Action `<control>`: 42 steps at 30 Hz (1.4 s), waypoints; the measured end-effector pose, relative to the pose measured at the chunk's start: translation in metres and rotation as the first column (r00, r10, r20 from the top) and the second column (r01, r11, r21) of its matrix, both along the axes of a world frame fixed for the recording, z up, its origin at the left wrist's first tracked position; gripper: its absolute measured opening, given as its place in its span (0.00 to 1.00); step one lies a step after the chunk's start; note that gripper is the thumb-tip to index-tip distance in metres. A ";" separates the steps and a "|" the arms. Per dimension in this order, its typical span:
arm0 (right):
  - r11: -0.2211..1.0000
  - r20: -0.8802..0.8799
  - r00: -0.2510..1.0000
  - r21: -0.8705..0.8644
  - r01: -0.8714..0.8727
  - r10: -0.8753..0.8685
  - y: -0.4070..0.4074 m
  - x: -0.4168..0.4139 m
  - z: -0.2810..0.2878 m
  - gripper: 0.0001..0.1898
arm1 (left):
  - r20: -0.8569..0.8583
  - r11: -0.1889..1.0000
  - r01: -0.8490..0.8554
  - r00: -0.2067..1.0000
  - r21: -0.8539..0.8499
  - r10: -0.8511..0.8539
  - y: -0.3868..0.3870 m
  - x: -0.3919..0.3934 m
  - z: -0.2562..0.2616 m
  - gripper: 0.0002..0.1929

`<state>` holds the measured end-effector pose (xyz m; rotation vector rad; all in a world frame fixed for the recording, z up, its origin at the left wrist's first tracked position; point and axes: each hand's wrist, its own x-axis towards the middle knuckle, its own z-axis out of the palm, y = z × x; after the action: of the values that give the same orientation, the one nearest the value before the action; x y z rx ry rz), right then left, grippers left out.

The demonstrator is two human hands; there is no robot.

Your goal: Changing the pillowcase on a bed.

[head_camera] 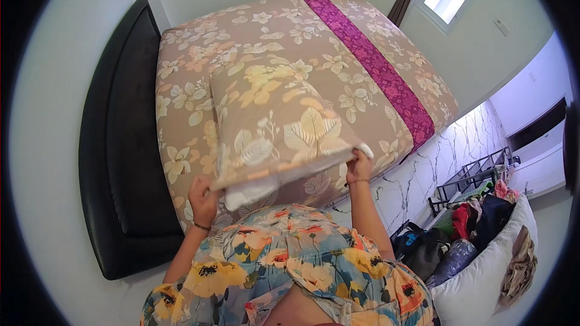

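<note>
A white pillow (249, 194) lies mostly inside a beige floral pillowcase (272, 122), its white end showing at the near opening. My left hand (202, 199) pinches the pillowcase at the left corner of that opening. At the right corner, my right hand (360, 167) grips the pillowcase edge, with a bit of white pillow sticking out by the fingers. The far part of the pillowcase rests over a bed with a matching floral sheet (190, 95). Its near end is held up in front of my body.
A black padded headboard (127, 145) stands at the left. A magenta patterned runner (362, 54) crosses the bed. At the lower right are piled clothes and bags (453, 240), another white pillow (485, 276) with a crumpled brown cloth (520, 265), and a black metal rack (471, 176).
</note>
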<state>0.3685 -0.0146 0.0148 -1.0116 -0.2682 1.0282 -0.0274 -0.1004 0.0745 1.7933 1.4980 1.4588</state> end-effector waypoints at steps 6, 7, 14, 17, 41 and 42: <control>0.993 0.066 0.997 0.107 -0.048 0.041 -0.029 0.017 -0.012 0.21 | -0.156 0.804 0.318 0.881 -0.502 -0.446 -0.037 -0.029 -0.041 0.13; 0.985 0.022 0.995 0.139 -0.099 0.096 -0.026 0.016 -0.007 0.22 | -0.159 0.811 0.313 0.885 -0.494 -0.439 -0.034 -0.022 -0.039 0.13; 0.664 -0.055 0.880 0.679 -0.313 0.472 0.036 0.019 0.081 0.19 | -0.001 0.872 0.311 0.942 -0.378 -0.336 0.026 0.072 -0.064 0.38; 0.415 0.287 0.836 0.763 -0.495 0.467 0.039 -0.022 0.192 0.17 | 0.109 0.701 0.467 0.864 -0.539 -0.492 0.056 0.123 -0.024 0.32; 0.673 0.798 -0.598 -0.402 -0.621 -0.076 0.038 0.096 -0.028 0.25 | 0.371 0.632 0.131 0.890 -0.764 0.264 -0.013 0.118 -0.074 0.15; 0.667 0.852 -0.523 -0.404 -0.626 0.024 0.040 0.097 -0.027 0.24 | 0.369 0.633 0.138 0.895 -0.762 0.250 0.002 0.126 -0.069 0.15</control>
<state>0.4658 0.0257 -0.0121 -1.1328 -2.5813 0.2574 0.0982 -0.0984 0.0052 0.8101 1.5786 0.8951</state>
